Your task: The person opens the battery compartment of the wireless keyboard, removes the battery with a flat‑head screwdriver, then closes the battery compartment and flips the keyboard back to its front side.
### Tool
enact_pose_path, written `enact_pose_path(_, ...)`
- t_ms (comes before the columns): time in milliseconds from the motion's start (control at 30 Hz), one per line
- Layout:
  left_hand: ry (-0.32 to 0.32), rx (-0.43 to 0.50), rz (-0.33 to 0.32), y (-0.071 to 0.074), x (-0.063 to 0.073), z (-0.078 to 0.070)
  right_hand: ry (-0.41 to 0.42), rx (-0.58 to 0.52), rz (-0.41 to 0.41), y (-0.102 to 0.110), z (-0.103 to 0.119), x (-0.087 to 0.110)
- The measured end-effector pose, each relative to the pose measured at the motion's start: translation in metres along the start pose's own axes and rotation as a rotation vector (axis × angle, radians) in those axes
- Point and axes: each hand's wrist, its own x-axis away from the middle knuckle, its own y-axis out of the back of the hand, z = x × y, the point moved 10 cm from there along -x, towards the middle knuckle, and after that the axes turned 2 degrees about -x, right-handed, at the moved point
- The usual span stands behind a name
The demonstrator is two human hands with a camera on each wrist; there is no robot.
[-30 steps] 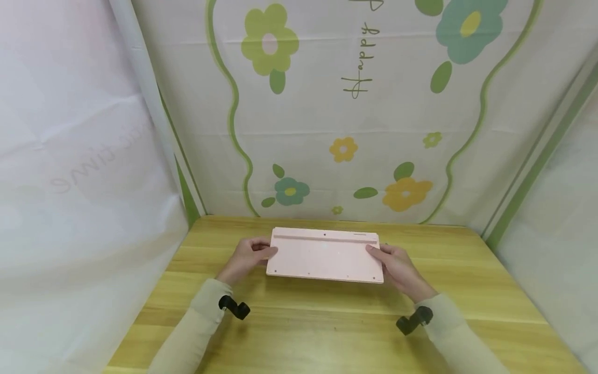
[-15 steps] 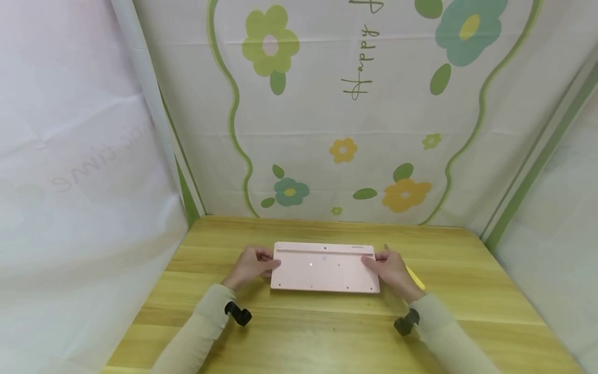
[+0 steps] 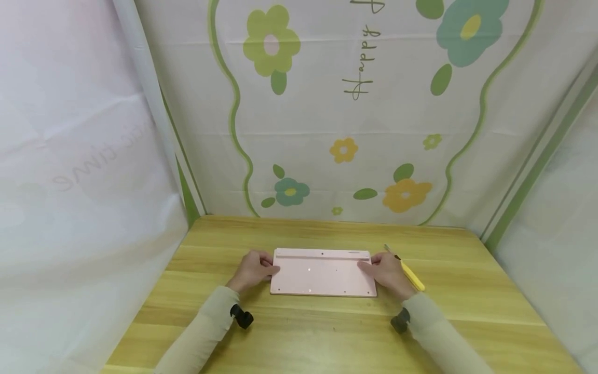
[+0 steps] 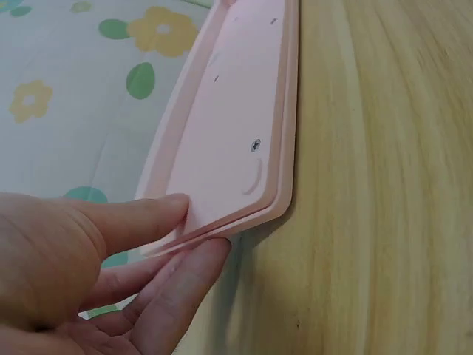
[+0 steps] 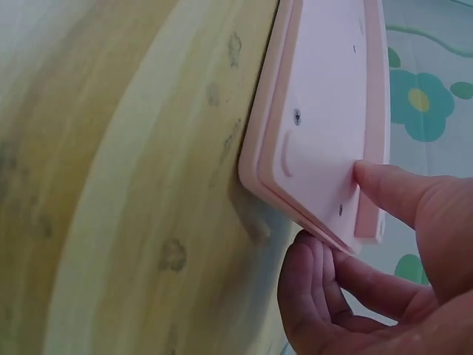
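On opposite short ends of a pink panel [image 3: 322, 276], the left hand [image 3: 251, 271] and right hand [image 3: 389, 272] are each pinching it, thumbs [image 4: 151, 220] on top. It's screw side up, right down by the wooden table [image 3: 336, 345] (can't tell if fully touching), yellow-handled tool [image 3: 412, 275] just beside the right hand.
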Motion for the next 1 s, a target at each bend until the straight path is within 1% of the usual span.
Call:
enact_pose_path(167, -0.06, -0.196, -0.011, -0.005, -0.001, -0.01, 0.033, 0.033, 0.007, -0.004, 0.0, -0.002)
enact_pose_path(233, -0.084, -0.247, -0.005, -0.007, -0.001, -0.014, 0.05, 0.053, -0.002, -0.005, 0.0, -0.003)
enact_pose_path(300, -0.103, -0.277, -0.005, -0.008, -0.001, -0.016, 0.07, 0.076, -0.007, -0.007, 0.001, -0.003)
enact_pose_path(467, -0.112, -0.305, -0.013, -0.008, -0.001, -0.017, 0.128, 0.142, -0.037, -0.009, 0.006, -0.004)
enact_pose_path(567, -0.113, -0.318, -0.006, -0.007, -0.003, -0.017, 0.167, 0.184, -0.049, -0.01, 0.009, -0.006)
enact_pose_path(700, -0.114, -0.313, -0.006, 0.0, -0.007, -0.015, 0.213, 0.2, -0.021, -0.01, 0.015, -0.008)
enact_pose_path(733, -0.124, -0.306, -0.005, 0.001, -0.009, -0.015, 0.225, 0.206, -0.017, -0.009, 0.017, -0.009)
enact_pose_path(800, -0.149, -0.296, 0.006, 0.005, -0.012, -0.016, 0.277, 0.228, -0.008, -0.004, 0.025, -0.007)
enact_pose_path(900, -0.181, -0.281, 0.037, 0.006, -0.016, -0.018, 0.381, 0.274, 0.009, 0.002, 0.04, -0.006)
enact_pose_path(967, -0.19, -0.277, 0.063, 0.005, -0.02, -0.017, 0.448, 0.301, 0.047, 0.002, 0.049, -0.005)
enact_pose_path(1000, -0.187, -0.278, 0.07, 0.004, -0.021, -0.016, 0.468, 0.311, 0.073, 0.0, 0.051, -0.006)
